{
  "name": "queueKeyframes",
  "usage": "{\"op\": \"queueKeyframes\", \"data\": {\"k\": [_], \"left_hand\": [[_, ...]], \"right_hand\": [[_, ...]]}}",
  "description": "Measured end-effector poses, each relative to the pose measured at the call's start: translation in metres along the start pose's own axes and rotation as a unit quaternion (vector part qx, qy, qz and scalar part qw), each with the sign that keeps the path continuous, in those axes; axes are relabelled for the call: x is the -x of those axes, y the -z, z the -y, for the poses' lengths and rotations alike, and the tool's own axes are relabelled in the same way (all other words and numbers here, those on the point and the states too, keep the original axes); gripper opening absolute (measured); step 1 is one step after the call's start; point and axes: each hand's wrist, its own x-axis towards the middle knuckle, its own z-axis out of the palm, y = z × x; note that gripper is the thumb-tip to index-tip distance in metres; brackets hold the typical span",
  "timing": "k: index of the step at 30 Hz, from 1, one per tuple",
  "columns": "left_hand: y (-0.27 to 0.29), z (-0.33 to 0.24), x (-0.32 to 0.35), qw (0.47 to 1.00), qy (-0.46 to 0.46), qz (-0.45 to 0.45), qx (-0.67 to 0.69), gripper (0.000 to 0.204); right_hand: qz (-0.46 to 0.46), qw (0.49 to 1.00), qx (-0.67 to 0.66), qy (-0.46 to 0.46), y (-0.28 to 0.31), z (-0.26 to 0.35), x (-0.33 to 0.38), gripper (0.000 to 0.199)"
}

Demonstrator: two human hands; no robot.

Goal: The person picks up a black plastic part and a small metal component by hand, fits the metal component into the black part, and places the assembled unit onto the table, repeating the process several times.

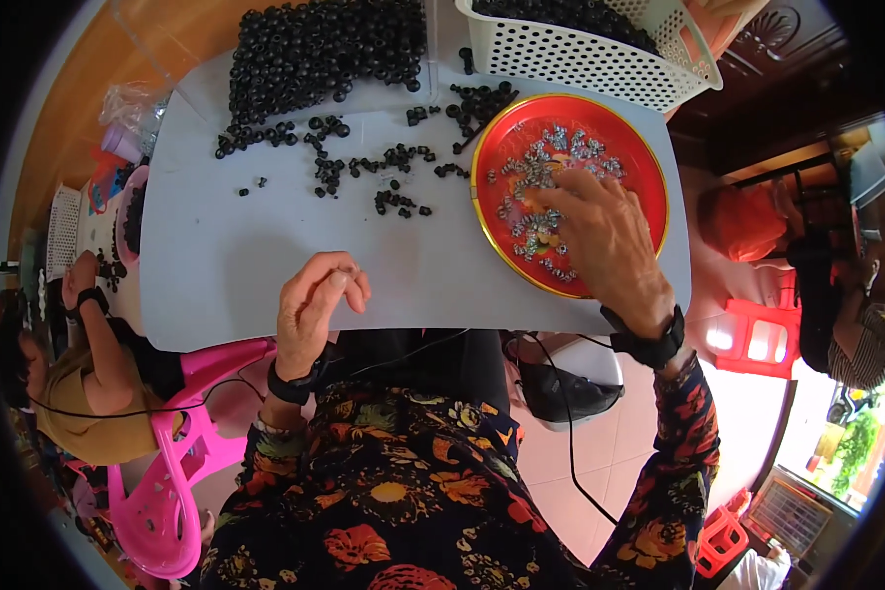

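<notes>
My right hand [605, 231] reaches over a round red tray [644, 162] with a gold rim. Its fingers are stretched out and a little bent, with the tips down among small silvery metal pieces [536, 167]; the thumb is hidden. Above the near edge of the table is my left hand [315, 305], its fingers curled in toward the thumb. Whatever the left fingers may hold is too small or covered to make out. Beyond it, loose clusters of small black knob-like parts [398, 157] lie on the pale table [206, 226].
A clear bin [433, 59] heaped with black parts [324, 49] stands at the far left. A white perforated basket [580, 59] holds more at the far right. Another person [98, 374] sits at left near a pink chair [182, 472]. A black cable [565, 413] hangs below the table.
</notes>
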Motion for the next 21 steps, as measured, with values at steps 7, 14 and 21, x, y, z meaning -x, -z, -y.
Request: {"op": "queueKeyframes", "data": {"k": [7, 14, 21], "left_hand": [[0.001, -0.001, 0.002, 0.999, -0.028, 0.017, -0.001, 0.016], [0.001, -0.001, 0.001, 0.999, -0.037, 0.029, -0.022, 0.018], [0.001, -0.001, 0.002, 0.998, -0.044, 0.028, -0.028, 0.020]], "right_hand": [[-0.027, 0.983, -0.102, -0.149, 0.003, 0.006, 0.000, 0.018], [-0.022, 0.999, -0.041, -0.016, -0.014, -0.001, -0.011, 0.022], [-0.029, 0.993, -0.089, -0.077, -0.003, 0.005, -0.010, 0.023]]}}
